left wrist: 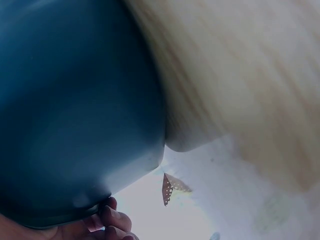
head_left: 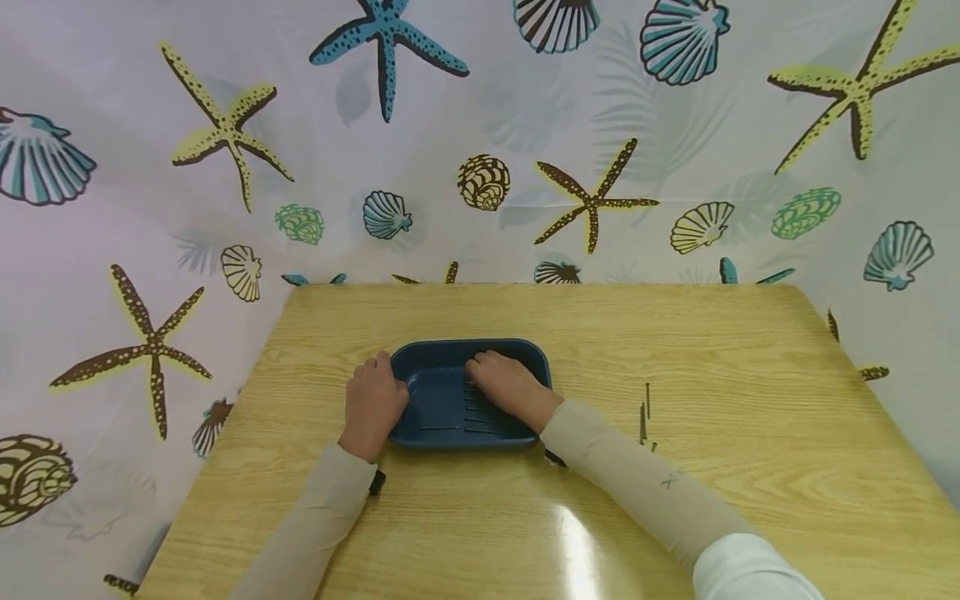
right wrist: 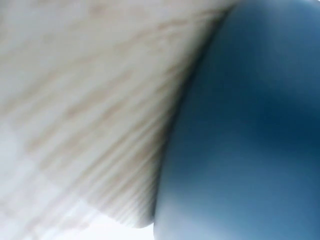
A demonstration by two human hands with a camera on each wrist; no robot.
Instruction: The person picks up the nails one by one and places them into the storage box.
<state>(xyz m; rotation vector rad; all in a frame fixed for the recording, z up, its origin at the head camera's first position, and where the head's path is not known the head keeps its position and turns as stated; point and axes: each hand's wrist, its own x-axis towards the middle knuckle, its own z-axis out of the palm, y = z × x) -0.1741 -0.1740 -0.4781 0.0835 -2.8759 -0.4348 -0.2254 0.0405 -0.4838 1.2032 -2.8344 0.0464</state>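
Note:
A dark blue plastic tray [head_left: 431,444] with rounded corners lies on the wooden table. My left hand [head_left: 372,400] grips its left rim; in the left wrist view, curled fingers [left wrist: 117,220] show at that rim beside the tray's outer wall [left wrist: 85,125]. My right hand [head_left: 510,382] reaches over the right side into the tray, fingers bent down, and I cannot tell whether they pinch anything. Below that hand, several thin nails [head_left: 483,421] lie roughly parallel on the right part of the tray floor. Another nail [head_left: 440,428] lies near the front, left of them.
To the right of the tray, more nails [head_left: 642,422] lie loose on the table [head_left: 750,400], near my right forearm. A curtain [head_left: 480,108] printed with starfish and shells hangs behind and beside the table. The right wrist view holds only the tray's outer wall [right wrist: 250,140] and table.

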